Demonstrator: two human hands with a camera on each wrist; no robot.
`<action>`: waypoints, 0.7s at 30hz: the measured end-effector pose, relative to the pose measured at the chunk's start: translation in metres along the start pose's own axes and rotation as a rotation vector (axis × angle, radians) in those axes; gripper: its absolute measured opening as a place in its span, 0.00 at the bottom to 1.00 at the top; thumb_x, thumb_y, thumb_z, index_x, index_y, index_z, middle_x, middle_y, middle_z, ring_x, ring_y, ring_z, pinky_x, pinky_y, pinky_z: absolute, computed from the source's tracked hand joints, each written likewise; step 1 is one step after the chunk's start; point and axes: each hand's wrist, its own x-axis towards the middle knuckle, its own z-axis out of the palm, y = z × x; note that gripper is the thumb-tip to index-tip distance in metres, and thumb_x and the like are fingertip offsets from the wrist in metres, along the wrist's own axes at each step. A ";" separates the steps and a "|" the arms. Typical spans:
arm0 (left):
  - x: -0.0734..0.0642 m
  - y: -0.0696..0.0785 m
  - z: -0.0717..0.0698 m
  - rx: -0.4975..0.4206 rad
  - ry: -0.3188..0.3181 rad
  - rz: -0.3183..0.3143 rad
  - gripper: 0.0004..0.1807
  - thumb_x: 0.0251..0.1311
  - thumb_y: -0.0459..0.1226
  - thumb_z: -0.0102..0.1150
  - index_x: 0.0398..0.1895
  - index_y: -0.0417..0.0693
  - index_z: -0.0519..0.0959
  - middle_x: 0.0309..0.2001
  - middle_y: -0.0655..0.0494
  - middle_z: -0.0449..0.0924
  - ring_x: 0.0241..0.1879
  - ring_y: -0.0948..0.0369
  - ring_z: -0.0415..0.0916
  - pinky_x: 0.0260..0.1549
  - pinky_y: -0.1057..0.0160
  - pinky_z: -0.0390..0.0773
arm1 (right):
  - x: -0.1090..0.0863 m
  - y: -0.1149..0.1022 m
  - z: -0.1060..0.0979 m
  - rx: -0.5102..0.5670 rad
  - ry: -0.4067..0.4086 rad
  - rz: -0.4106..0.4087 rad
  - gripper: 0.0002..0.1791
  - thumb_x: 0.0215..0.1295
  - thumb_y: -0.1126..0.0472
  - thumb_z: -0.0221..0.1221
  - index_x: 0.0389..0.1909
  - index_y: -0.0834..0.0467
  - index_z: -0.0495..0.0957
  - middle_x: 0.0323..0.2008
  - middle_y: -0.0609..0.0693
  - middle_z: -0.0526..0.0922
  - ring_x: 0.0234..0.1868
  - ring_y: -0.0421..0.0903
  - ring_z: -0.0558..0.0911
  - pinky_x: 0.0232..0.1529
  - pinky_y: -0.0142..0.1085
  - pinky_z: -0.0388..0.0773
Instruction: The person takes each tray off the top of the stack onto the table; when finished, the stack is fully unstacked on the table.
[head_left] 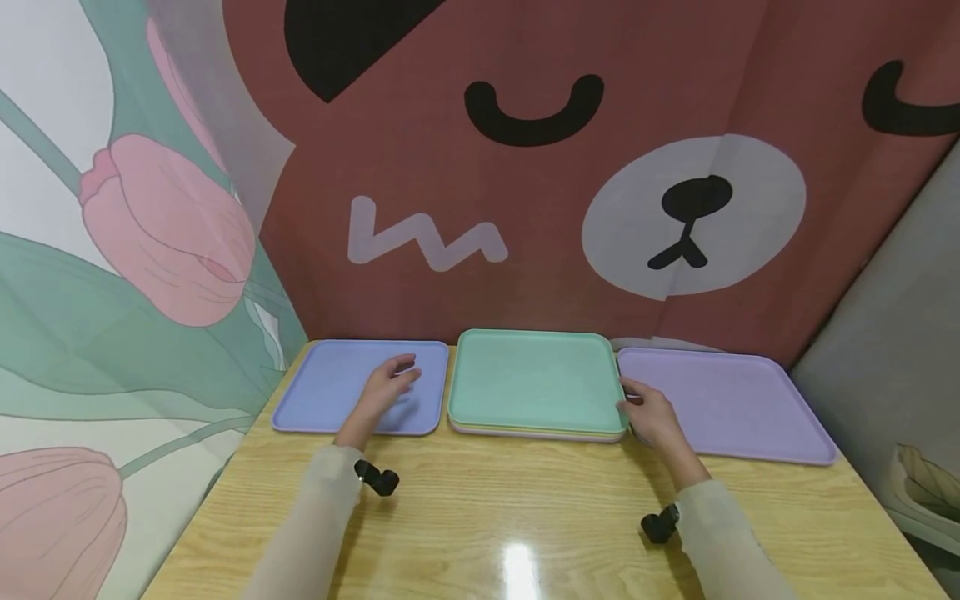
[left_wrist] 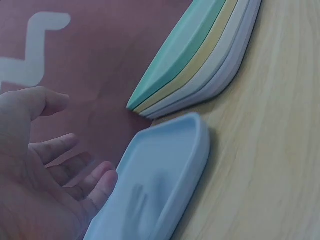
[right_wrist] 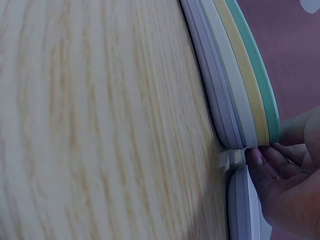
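"Tabletop (head_left: 442, 517), wood-grain: status?"

"Mint-topped tray stack (head_left: 536, 379) stands between purple tray (head_left: 727, 408), right, and blue tray (head_left: 322, 383), left."

"Hands?"

"Right hand (head_left: 652, 414): fingertips (right_wrist: 254, 157) touching the stack's right edge, grip indeterminate. Left hand (head_left: 387, 387): released, above the blue tray."

"Fault risk?"

"One-sided pushing could skew the stacked trays against the blue tray."

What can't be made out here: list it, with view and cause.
Every view: faces of the lower trays, covered by the green tray.
Left wrist: part of the blue tray, cut by bottom edge.
Right wrist: most of the lone purple tray, cut by bottom edge.
Head: part of the pale container, cut by right edge.
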 end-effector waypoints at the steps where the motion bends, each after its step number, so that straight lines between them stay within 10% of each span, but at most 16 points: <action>1: 0.000 0.001 0.003 0.008 -0.006 0.002 0.29 0.70 0.38 0.58 0.71 0.34 0.67 0.70 0.34 0.68 0.65 0.42 0.72 0.59 0.49 0.77 | 0.000 0.000 0.000 -0.001 0.000 -0.001 0.30 0.74 0.64 0.53 0.74 0.67 0.62 0.66 0.71 0.71 0.63 0.67 0.74 0.58 0.54 0.76; 21: 0.009 0.001 0.053 0.040 -0.047 0.009 0.30 0.67 0.36 0.60 0.70 0.35 0.69 0.66 0.36 0.74 0.61 0.42 0.75 0.53 0.51 0.81 | 0.000 -0.001 0.000 -0.015 -0.007 0.013 0.30 0.75 0.64 0.52 0.75 0.66 0.62 0.66 0.70 0.71 0.63 0.67 0.73 0.58 0.54 0.76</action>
